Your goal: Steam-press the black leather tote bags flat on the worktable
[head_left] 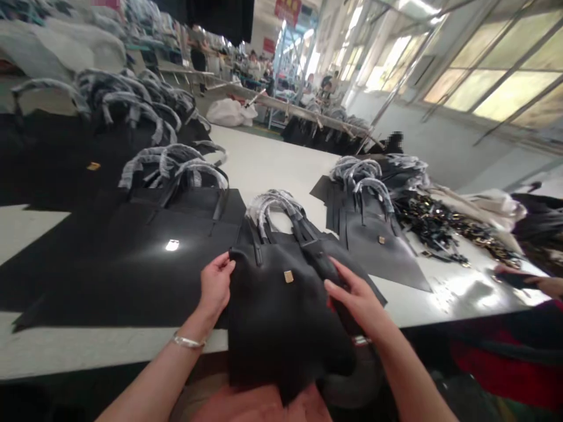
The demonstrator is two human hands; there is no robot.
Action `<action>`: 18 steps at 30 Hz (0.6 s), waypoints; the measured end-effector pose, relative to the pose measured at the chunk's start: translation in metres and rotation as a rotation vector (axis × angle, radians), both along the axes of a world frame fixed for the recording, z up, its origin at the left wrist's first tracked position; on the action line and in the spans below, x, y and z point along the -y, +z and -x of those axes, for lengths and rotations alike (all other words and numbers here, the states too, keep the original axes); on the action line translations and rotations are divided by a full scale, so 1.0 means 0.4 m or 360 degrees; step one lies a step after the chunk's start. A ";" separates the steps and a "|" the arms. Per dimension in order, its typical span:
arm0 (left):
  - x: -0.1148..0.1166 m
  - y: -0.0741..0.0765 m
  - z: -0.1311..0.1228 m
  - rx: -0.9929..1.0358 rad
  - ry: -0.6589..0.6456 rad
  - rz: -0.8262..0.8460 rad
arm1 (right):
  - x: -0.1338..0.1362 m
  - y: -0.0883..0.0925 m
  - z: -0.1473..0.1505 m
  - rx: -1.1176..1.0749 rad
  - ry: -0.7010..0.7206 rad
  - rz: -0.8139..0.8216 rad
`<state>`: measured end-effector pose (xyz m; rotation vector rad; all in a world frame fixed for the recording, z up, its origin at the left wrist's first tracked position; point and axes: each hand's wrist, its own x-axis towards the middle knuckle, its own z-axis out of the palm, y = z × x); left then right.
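A black handbag panel [281, 316] with a small gold plate [288, 276] hangs over the table's front edge toward my lap. Its dark handles [275, 208], wrapped in clear plastic, arch up at the far end. The fingers of my left hand [215, 282] pinch the panel's upper left corner. On the other side, my right hand [352, 290] grips the panel's right edge, where the black material folds over; part of those fingers is hidden behind it. More black material lies beneath and to the right of this panel.
Stacked black bag panels [114, 258] with wrapped handles cover the left of the pale table [272, 158]. Another stack [369, 234] lies to the right, beside a heap of straps with gold hardware [435, 228]. A co-worker's hand [549, 286] shows at the far right.
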<state>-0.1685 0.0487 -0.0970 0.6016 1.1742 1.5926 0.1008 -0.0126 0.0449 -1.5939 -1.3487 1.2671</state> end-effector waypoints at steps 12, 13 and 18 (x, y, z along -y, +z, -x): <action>-0.063 0.028 0.004 -0.1330 0.0426 -0.0156 | 0.284 -0.050 -0.276 -0.0046 -0.0562 0.0544; -0.051 0.047 -0.018 -0.1558 0.0398 -0.0253 | 0.299 -0.059 -0.276 -0.0056 -0.0557 0.0564; 0.029 0.103 -0.261 -0.1691 -0.0782 -0.0888 | 0.333 -0.078 -0.267 -0.0113 -0.0601 0.0594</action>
